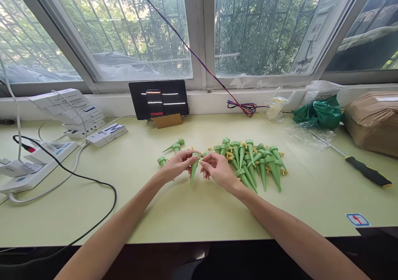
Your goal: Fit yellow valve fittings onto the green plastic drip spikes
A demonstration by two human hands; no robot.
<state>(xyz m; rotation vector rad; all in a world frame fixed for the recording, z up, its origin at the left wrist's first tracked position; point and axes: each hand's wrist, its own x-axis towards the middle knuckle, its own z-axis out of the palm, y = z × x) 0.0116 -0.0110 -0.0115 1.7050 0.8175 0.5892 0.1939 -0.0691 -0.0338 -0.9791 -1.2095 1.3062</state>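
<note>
In the head view, the left hand [178, 164] pinches a green spike [194, 170], tip down, over the table's middle; the right hand [217, 168] has its fingertips closed at the spike's side, what they grip too small to tell. Bare yellow tabletop [199, 217] runs from the hands to the front edge. The spike pile [248, 159] crowds the right hand's outer side; a windowsill [205, 105] bounds the back.

This looks like a small workroom, or perhaps an office corner: a long pale yellow-green worktop [130, 217] beneath metal-framed windows [199, 43], with a white plastic power strip [37, 174], a black-and-yellow-handled screwdriver [368, 171], stacked white cardboard boxes [73, 110] and a pile of green plastic spikes [251, 159].
</note>
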